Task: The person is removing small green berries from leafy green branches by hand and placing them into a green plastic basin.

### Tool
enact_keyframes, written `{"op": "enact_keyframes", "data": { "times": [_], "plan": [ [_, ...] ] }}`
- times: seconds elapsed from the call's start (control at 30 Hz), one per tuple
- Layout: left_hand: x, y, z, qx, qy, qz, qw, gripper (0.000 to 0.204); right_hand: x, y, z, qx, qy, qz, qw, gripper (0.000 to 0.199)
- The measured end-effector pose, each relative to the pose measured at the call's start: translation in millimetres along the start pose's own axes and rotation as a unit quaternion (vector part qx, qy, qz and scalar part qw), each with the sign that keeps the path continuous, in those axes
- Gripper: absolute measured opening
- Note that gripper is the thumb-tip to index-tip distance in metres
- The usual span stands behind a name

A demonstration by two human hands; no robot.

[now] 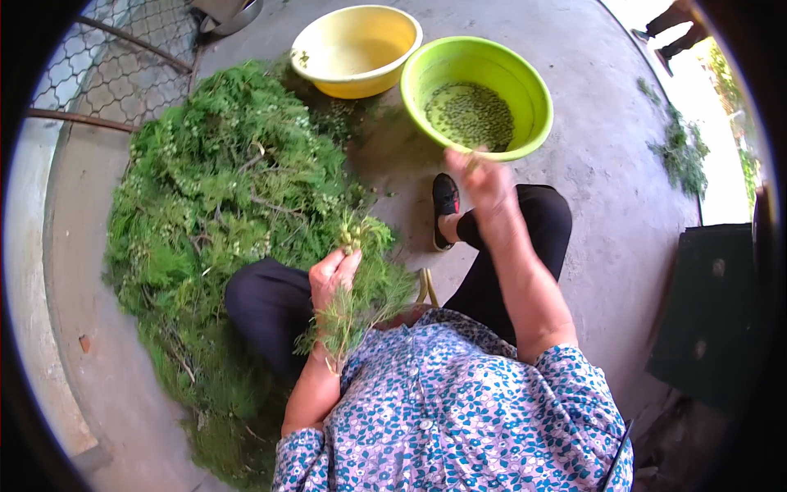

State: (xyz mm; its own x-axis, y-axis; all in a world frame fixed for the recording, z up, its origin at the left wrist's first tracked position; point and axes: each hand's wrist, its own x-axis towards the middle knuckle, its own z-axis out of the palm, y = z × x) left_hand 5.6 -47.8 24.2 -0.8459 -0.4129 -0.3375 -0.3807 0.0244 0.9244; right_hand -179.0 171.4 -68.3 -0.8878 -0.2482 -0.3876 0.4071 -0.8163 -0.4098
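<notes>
Grey floor (602, 115); green sprig (375, 244) in left hand (331, 275).

You can read no text, label, number or sign anywhere in your view: the green basin (526, 92), the yellow basin (361, 51), your patterned shirt (459, 402) and your black shoe (444, 197) show no legible writing.

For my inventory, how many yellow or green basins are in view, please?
2. The yellow basin stands near the top centre; the green basin stands right of it, just beyond the right hand. Others could be hidden under the branch pile.
</notes>
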Motion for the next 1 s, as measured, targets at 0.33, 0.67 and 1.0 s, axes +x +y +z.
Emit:
{"op": "enact_keyframes", "data": {
  "times": [0.33, 0.67, 1.0],
  "plan": [
    [-6, 14, 12, 0.226, 0.023, 0.127, 0.966, 0.022, -75, 25, 84, -0.383, -0.07, 0.005, 0.921, 0.015],
    [-4, 19, 15, 0.294, -0.011, 0.121, 0.948, 0.021, -98, 73, 82, -0.467, -0.148, -0.036, 0.871, 0.019],
    [-4, 12, 9, 0.158, -0.063, 0.085, 0.982, 0.013, -70, 65, 53, -0.23, -0.002, 0.08, 0.97, 0.01]
  ]
}}
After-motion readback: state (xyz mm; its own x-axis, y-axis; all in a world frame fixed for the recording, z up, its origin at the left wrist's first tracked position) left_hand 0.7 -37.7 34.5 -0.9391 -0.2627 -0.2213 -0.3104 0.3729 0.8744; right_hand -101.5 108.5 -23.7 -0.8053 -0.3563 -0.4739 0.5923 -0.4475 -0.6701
